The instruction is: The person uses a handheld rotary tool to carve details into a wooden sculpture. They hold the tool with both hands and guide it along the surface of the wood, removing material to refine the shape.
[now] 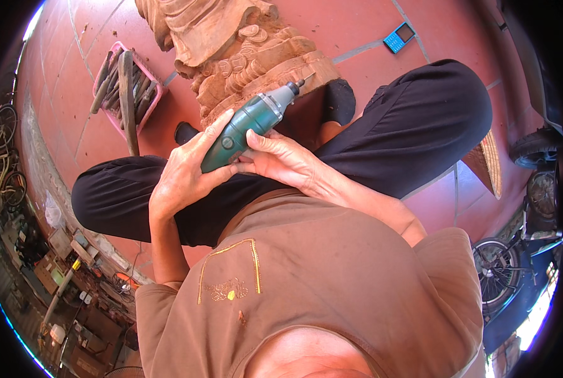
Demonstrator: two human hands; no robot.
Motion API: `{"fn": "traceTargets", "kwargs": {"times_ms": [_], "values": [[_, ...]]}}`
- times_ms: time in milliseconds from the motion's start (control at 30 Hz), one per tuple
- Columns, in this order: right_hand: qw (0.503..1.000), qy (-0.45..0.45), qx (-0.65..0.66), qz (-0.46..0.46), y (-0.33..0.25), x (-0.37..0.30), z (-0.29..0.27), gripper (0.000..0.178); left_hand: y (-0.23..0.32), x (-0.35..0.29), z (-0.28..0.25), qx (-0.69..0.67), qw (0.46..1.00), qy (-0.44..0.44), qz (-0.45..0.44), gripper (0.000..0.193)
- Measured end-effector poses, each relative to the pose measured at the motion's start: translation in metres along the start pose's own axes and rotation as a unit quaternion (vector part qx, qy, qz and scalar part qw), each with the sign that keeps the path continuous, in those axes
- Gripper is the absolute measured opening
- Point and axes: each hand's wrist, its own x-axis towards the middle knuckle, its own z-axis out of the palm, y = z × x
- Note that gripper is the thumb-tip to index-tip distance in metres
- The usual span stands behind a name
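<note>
A green rotary tool [237,135] with a grey nose and a thin bit lies across both my hands, its tip angled away and to the right. My left hand [187,167] is closed round its rear end from the left side, fingers stretched along the body. From the right, my right hand [278,160] grips it too, the thumb pressed on the casing and the other fingers partly hidden beneath. Just beyond the bit stands a carved wooden figure [231,38], with draped folds and a base of rounded, scroll-like shapes. The bit's tip looks close to that base; contact cannot be told.
A pink basket [157,101] of wooden-handled tools sits at the left on red floor tiles [61,82]. A blue keypad phone [398,38] lies at the far right. My crossed legs flank the carving. Wheels [495,271] stand at the right, clutter [61,283] at the left.
</note>
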Motion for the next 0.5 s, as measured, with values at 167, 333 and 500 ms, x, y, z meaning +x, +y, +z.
{"fn": "traceTargets", "kwargs": {"times_ms": [167, 333, 500], "values": [[1.000, 0.000, 0.004, 0.000, -0.0015, 0.0038, -0.0005, 0.056, 0.0020, 0.0008, -0.0017, -0.021, 0.998, -0.016, -0.050, 0.088], [1.000, 0.005, 0.010, -0.011, -0.0007, 0.0071, -0.0011, 0.051, 0.0003, 0.0029, 0.0004, 0.001, 1.000, 0.010, -0.021, 0.085], [1.000, 0.008, 0.009, -0.011, -0.0017, 0.0094, 0.0002, 0.048, -0.0004, 0.0032, 0.0005, -0.004, 1.000, 0.014, -0.020, 0.085]]}}
